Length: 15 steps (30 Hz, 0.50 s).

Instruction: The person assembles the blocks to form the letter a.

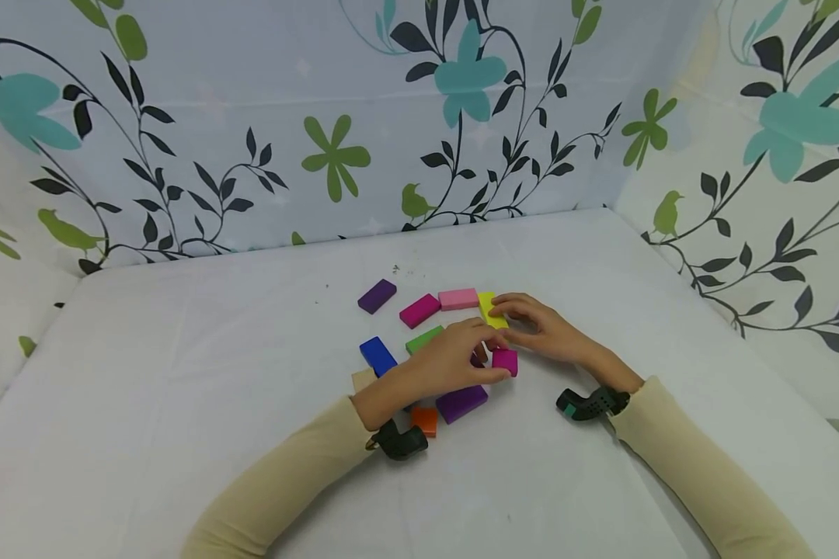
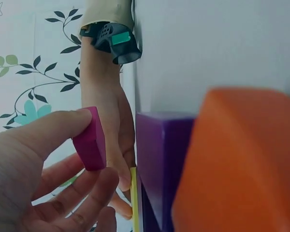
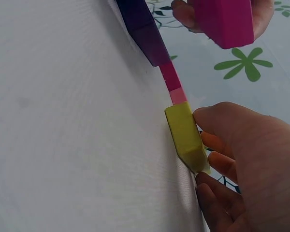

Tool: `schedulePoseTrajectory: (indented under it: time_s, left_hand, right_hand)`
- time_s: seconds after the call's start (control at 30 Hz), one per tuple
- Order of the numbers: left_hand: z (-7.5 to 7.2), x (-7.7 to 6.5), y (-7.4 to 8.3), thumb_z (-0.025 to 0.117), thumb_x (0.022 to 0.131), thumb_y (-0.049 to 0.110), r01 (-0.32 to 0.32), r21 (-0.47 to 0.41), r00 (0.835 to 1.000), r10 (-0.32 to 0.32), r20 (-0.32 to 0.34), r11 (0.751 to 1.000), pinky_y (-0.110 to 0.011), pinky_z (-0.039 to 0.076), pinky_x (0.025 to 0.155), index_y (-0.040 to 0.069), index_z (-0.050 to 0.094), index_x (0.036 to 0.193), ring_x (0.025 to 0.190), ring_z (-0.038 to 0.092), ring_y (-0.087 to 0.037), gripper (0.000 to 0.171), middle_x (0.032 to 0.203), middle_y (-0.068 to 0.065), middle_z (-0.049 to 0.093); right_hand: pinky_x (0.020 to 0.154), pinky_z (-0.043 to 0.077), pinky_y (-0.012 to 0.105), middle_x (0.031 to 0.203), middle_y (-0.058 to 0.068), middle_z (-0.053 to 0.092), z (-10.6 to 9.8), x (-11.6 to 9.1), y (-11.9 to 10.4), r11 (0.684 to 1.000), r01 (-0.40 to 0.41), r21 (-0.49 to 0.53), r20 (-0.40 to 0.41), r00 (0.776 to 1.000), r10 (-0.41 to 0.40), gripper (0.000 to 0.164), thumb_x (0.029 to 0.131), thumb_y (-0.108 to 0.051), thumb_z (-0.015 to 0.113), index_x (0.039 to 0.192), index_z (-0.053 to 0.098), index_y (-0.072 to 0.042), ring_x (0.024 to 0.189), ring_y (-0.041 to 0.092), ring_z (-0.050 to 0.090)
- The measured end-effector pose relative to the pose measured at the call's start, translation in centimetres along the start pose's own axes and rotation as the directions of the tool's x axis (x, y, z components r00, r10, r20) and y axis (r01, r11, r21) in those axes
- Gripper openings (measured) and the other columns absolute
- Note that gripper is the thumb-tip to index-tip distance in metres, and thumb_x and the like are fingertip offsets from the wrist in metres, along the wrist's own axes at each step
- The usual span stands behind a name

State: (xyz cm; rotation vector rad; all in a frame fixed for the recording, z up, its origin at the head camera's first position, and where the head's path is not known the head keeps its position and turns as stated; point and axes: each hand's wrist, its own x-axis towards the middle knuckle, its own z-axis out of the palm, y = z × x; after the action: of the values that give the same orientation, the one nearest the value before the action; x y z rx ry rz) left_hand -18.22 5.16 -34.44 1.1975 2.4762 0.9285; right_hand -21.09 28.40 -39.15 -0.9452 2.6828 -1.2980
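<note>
My left hand [image 1: 454,359] pinches a magenta block [image 1: 506,362] between thumb and fingers. In the left wrist view the same magenta block [image 2: 91,142] is held up off the table, tilted. My right hand [image 1: 548,332] is at a yellow block [image 1: 488,304] that lies on the table. In the right wrist view its thumb and fingers curl around the edges of the yellow block [image 3: 182,128]. A pink block [image 1: 457,300] lies end to end with the yellow one, and a second magenta block [image 1: 419,311] continues the curve to the left.
A dark purple block [image 1: 377,296] lies at the back left. Blue [image 1: 378,355], green [image 1: 425,340], beige [image 1: 363,379], orange [image 1: 425,421] and purple [image 1: 462,404] blocks lie around and under my left forearm. Patterned cloth [image 1: 245,116] hangs behind the white table [image 1: 217,349].
</note>
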Motion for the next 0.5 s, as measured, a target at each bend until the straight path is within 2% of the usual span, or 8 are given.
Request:
schedulePoseTrajectory:
  time_s: [0.17,0.33,0.5]
  left_hand:
    - [0.6,0.5,-0.2,0.073,0.089,0.026,0.025,-0.041,1.000,-0.025,-0.003,0.999,-0.014,0.049,0.074,0.007,0.064,0.118,0.091,0.062,-0.012,0.036,0.105,-0.004,0.061]
    - [0.9,0.7,-0.3,0.074,0.088,0.022,0.033,-0.050,0.999,-0.034,-0.008,0.998,-0.015,0.049,0.073,0.005,0.065,0.115,0.086,0.060,-0.012,0.033,0.100,-0.005,0.060]
    - [1.3,0.9,-0.4,0.075,0.087,0.021,0.069,-0.044,0.998,-0.070,-0.008,0.997,-0.015,0.048,0.072,0.005,0.065,0.114,0.085,0.059,-0.012,0.033,0.098,-0.005,0.059]
  right_hand:
    - [0.109,0.034,0.048,0.141,0.021,0.045,-0.1,0.1,-0.1,1.000,0.000,0.005,0.010,1.000,0.000,0.035,0.091,0.001,0.063,0.126,0.058,0.004,0.133,0.037,0.040]
    - [0.109,0.034,0.048,0.141,0.021,0.045,-0.1,0.1,-0.2,1.000,-0.009,0.005,0.008,1.000,0.009,0.035,0.092,0.000,0.064,0.126,0.058,0.004,0.133,0.037,0.040]
    - [0.108,0.034,0.048,0.140,0.020,0.045,-0.1,0.0,0.1,1.000,-0.014,-0.001,0.005,1.000,0.014,0.034,0.092,-0.001,0.064,0.125,0.059,0.003,0.133,0.036,0.040]
